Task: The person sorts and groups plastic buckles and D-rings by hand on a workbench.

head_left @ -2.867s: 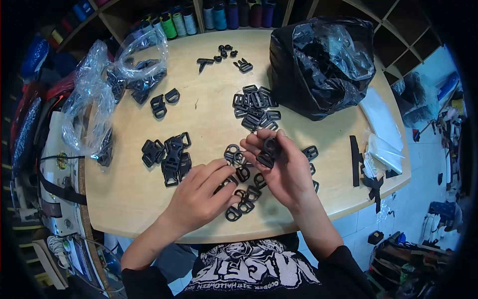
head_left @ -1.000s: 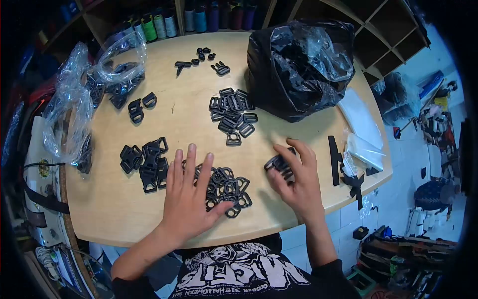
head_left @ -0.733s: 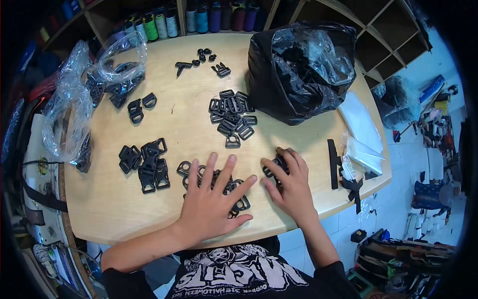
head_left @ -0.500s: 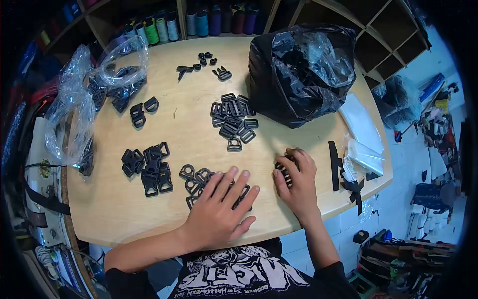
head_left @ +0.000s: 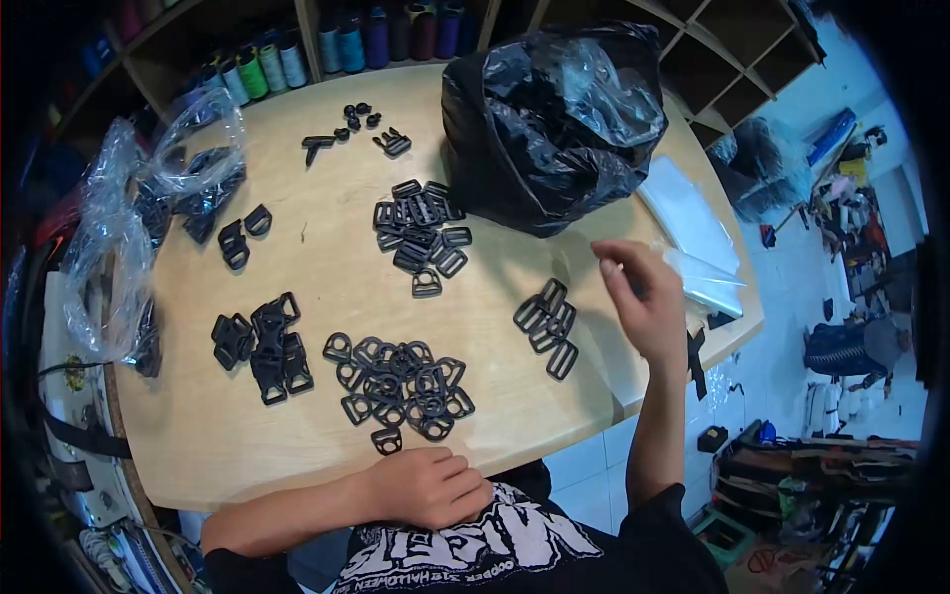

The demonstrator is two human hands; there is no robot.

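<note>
Near the table's front edge rests my left hand (head_left: pixel 427 487), its fingers curled closed with nothing showing in them, just below a pile of black ring buckles (head_left: pixel 401 381). My right hand (head_left: pixel 638 287) is raised at the right, thumb and fingers bent towards each other but apart, with nothing visible between them. Left of it lie several black slide buckles (head_left: pixel 547 322). Another pile of black slide buckles (head_left: pixel 421 223) is near the middle. Black side-release buckles (head_left: pixel 267 351) form a group at the left.
A large black plastic bag (head_left: pixel 554 129) stands at the back. Clear bags (head_left: pixel 109 267) are on the left, clear plastic sheets (head_left: pixel 698 223) at the right. Small black parts (head_left: pixel 356 124) lie near the back edge. Thread spools (head_left: pixel 257 71) fill a shelf.
My left hand has drawn back from the ring buckles to the front edge and curled. My right hand has left the slide buckles, moving right and away. The view has shifted.
</note>
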